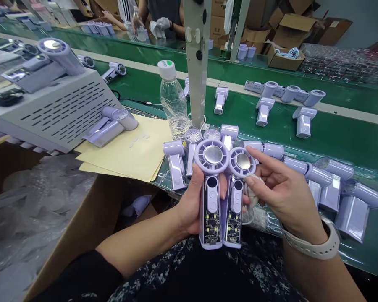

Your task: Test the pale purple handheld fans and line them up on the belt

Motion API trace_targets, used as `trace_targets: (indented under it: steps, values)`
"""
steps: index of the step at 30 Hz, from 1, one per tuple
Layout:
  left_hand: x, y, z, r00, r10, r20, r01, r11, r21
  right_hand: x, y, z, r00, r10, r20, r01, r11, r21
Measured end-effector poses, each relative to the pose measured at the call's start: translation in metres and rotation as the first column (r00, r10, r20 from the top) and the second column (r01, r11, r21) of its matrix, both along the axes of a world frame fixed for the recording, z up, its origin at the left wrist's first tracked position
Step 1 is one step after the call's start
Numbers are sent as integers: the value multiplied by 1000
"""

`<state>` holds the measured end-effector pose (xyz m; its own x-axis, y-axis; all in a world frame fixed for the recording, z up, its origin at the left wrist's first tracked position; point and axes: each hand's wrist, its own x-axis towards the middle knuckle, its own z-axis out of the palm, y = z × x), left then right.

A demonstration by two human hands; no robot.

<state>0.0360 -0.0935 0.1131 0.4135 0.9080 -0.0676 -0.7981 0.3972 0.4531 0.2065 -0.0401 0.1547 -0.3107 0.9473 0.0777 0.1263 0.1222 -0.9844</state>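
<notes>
Two lilac handheld fans stand side by side before me, with silver discs in their heads and circuit boards showing through clear fronts. My left hand (197, 201) is wrapped round the left fan (212, 205), its fingers passing behind into the gap between the two. My right hand (277, 188) is closed at the head of the right fan (234, 205), index fingertip on the rim. A crumpled white cloth (253, 191) is pinched under its thumb. More lilac fans (176, 167) rest just behind, some with clear film on their heads.
A clear water bottle (173, 100) stands beside a metal post (197, 63). Yellowish paper (135, 151) and a vented metal box (66, 105) lie left. Fans (304, 121) sit along the green conveyor (343, 109). Plastic bags (34, 209) fill a carton at lower left. Across the line, people work.
</notes>
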Motion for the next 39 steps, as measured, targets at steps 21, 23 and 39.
trace_targets:
  steps: [21,23,39]
  values:
    - [0,-4,-8,1000,0,27,1,999,-42,-7,-3,-3,1000,-30,4,30,996,-86]
    - [-1,-3,-10,999,-3,43,6,998,-65,-6,-1,-4,999,-27,40,31,993,-113]
    - [-10,4,-2,998,45,43,-38,989,-140,-1,19,-15,972,-71,223,60,997,52]
